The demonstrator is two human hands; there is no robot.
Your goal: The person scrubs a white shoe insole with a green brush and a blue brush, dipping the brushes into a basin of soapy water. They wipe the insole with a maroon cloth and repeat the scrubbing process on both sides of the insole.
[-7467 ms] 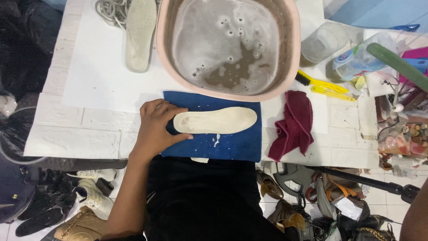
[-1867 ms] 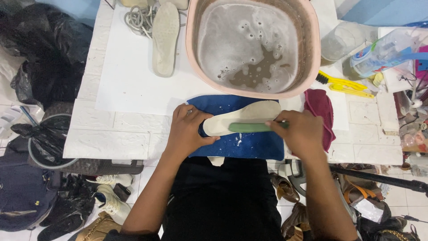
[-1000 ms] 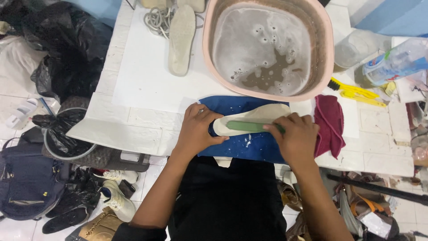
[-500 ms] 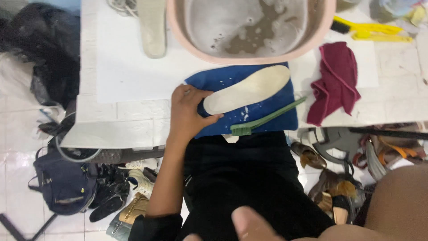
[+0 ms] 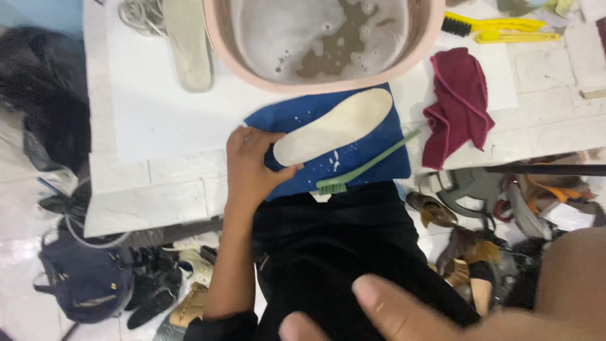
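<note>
I am in what looks like a small shoe-cleaning or shoe-repair workspace. In front of me is a white tiled worktop [image 5: 158, 196] with a pink basin [image 5: 328, 79] of murky, soapy water. A pale insole [image 5: 333, 126] lies on a blue cloth [image 5: 385, 161], with a green long-handled brush [image 5: 363, 169] beside it. A maroon rag [image 5: 457, 104], a yellow brush [image 5: 492, 25] and another insole [image 5: 186, 44] sit nearby. On the floor, pairs of shoes [image 5: 183, 278] and a dark backpack [image 5: 85, 281] crowd around my legs.
</note>
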